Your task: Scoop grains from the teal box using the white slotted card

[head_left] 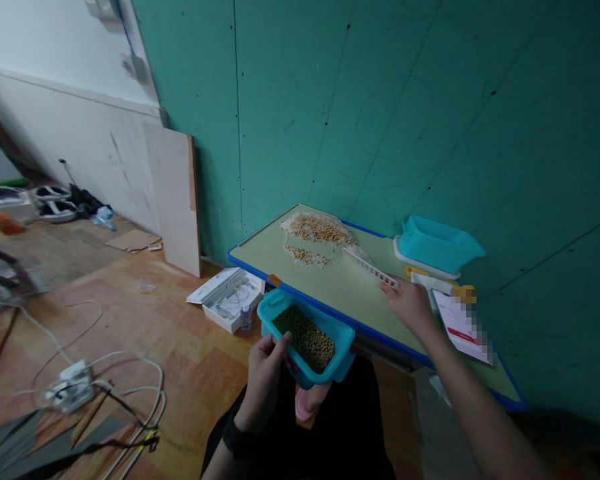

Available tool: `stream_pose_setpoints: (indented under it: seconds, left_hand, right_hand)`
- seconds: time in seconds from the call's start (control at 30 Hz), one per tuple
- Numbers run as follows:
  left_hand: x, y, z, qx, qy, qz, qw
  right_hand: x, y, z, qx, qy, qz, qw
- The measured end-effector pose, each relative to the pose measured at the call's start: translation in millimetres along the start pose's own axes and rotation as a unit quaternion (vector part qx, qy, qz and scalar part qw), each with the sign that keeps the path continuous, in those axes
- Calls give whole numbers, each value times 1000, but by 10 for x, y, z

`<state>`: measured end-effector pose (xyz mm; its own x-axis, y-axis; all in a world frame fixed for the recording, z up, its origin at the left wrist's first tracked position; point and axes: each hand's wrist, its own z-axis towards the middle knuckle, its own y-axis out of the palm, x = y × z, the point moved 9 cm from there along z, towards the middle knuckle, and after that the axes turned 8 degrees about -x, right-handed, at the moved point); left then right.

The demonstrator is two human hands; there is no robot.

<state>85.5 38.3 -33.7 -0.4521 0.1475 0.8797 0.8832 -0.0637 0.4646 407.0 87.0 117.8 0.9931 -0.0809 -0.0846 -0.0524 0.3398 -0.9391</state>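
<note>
So the left hand (267, 367) has its thumb over the rim of a turquoise bin (343, 340) and its fingers mostly hidden below, pinched on the near left side. The bin's tilted a bit, with dark green beans (293, 320) and yellow beans (320, 350) inside. It's just off the table's (325, 283) blue edge, above the lap. Right hand's (409, 303) fingers are closed around 1 end of a white slotted strip (367, 269); the far end's right by a bean-and-white-grain pile (315, 230). Further right there's a 2nd turquoise bin (440, 243) near the wall (380, 120).
</note>
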Motion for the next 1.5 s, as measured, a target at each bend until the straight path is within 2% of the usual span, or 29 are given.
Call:
stream_pose_setpoints:
  seconds: [0.1, 0.2, 0.33, 0.47, 0.57, 0.67, 0.83, 1.03, 1.33, 1.5]
  left_hand:
    - [0, 33, 34, -8, 12, 6, 1000]
    - [-25, 81, 53, -28, 13, 0, 1000]
    - [-62, 131, 46, -46, 21, 8, 999]
    - [-138, 128, 6, -59, 26, 13, 998]
    - [-171, 110, -33, -63, 21, 15, 998]
    - [-167, 71, -81, -43, 11, 14, 999]
    - [-196, 2, -155, -20, -20, 25, 999]
    - [-230, -79, -150, -10, -35, 26, 999]
    - [-223, -82, -181, -3, -26, 43, 999]
    - [-190, -47, -185, -13, -29, 25, 999]
  right_hand:
    - [76, -14, 107, 5, 17, 11, 1000]
    - [89, -112, 211, 48, 26, 44, 998]
    - [51, -165, 480, 93, 34, 158, 983]
    - [-46, 58, 800, 70, 42, 326, 942]
    - [-73, 250, 907, 66, 51, 420, 904]
    - [-8, 390, 913, 68, 68, 480, 872]
    - [98, 505, 861, 60, 90, 560, 822]
    - [33, 594, 803, 14, 113, 582, 805]
    - [-91, 727, 738, -65, 147, 642, 750]
    - [-108, 755, 725, -79, 158, 645, 743]
